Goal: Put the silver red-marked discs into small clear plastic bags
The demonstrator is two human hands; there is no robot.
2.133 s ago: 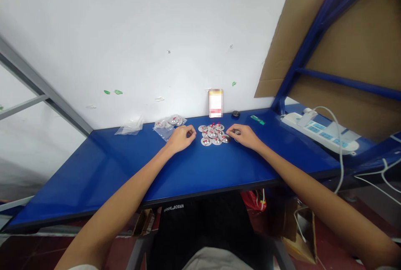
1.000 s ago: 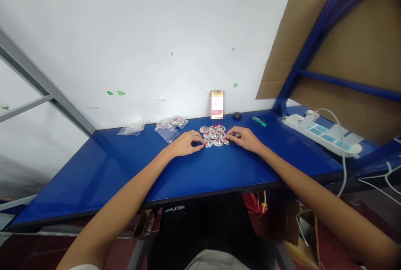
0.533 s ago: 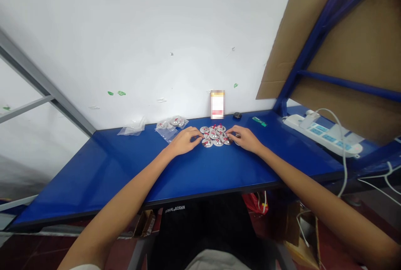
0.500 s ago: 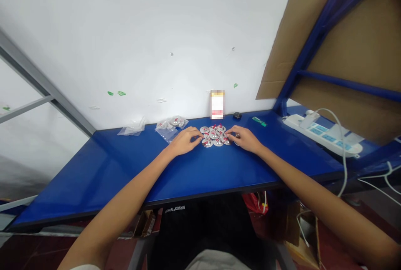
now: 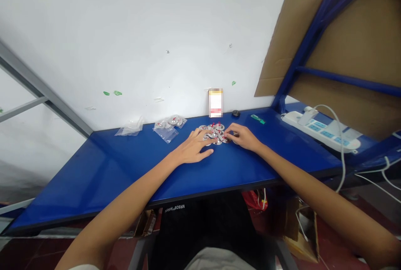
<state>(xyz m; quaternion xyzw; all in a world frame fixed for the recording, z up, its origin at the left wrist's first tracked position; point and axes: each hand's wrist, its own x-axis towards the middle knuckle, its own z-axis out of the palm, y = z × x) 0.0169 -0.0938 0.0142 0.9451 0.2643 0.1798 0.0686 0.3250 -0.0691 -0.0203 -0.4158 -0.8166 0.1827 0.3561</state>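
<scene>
A cluster of round silver discs with red parts (image 5: 218, 140) lies heaped on the blue table (image 5: 131, 165). My left hand (image 5: 194, 147) is open, its fingers spread and reaching over the left side of the heap, with the thumb apart near the tabletop. On the right side, my right hand (image 5: 241, 136) has thumb and fingertips pinched at the edge of one silver disc. My fingers partly hide the discs on both sides.
Clear bags with similar discs (image 5: 171, 124) and a crumpled clear bag (image 5: 130, 127) lie along the wall. A blurred-out card (image 5: 215, 103) leans behind the heap. Farther right are a round black object (image 5: 236, 113), a green item (image 5: 258, 119) and a white power strip (image 5: 322, 132).
My left hand has moved right and spread its fingers over the discs. My right hand stays at the right edge of the heap. The view has shifted slightly.
</scene>
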